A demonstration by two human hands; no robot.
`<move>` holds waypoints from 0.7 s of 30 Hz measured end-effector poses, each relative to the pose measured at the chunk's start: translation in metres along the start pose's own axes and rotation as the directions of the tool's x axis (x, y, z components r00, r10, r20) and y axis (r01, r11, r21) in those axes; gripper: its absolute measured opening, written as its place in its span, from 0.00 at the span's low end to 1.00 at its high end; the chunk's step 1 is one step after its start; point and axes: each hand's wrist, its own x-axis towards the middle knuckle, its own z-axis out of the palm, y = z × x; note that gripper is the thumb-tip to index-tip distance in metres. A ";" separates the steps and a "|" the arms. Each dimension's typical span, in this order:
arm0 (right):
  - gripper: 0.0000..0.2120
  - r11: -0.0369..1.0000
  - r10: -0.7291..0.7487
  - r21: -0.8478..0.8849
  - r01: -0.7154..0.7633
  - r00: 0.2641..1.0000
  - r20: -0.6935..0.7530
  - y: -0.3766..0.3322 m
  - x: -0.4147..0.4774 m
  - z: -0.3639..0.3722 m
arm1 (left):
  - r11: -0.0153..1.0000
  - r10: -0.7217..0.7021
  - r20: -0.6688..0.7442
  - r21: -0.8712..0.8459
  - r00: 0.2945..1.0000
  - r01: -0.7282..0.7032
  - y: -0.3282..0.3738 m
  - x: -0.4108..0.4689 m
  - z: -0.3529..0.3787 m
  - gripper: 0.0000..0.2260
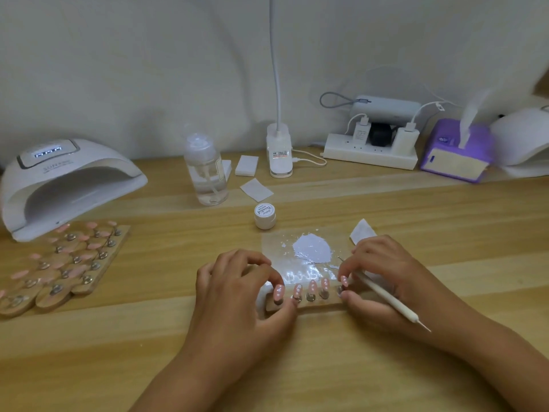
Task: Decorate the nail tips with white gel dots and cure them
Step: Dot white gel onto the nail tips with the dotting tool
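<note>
Head view. Shows left hand [234, 289] curled round the left end of the wooden strip [315, 306], gripping it. Shows right hand [383, 263] pinching the dotting pen [383, 294], thumb steadying the strip's right end. Places the five pink nail tips [312, 286] upright on that strip, at 6 o'clock from the white gel puddle [312, 248], with white dots visible on them.

To dot well: pin the strip flat, reload the pen lightly at the puddle's edge, touch down vertically, lift straight, space evenly. Then carry the strip level to the curing lamp [68, 179] at 10 o'clock.

Reads "SUN" on the lamp casing, further characters blurred, lit display illegible. Reads script, seemingly "Painted", on the gel jar [265, 215] lid at 12 o'clock; smaller print unreadable.
</note>
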 end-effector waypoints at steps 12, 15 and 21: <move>0.01 0.999 0.032 -0.009 -0.032 0.999 -0.018 -0.001 0.002 0.005 | 0.975 -0.036 0.026 -0.219 0.999 0.040 0.005 0.008 0.006 0.08; 0.01 0.999 0.039 0.025 -0.039 0.999 -0.013 -0.003 0.002 0.004 | 0.980 -0.034 0.000 -0.198 0.999 0.033 0.007 0.008 0.008 0.05; 0.03 0.998 0.066 0.015 -0.066 0.998 -0.015 -0.007 0.003 0.004 | 0.989 0.020 -0.019 -0.149 1.000 -0.023 0.012 0.010 0.012 0.09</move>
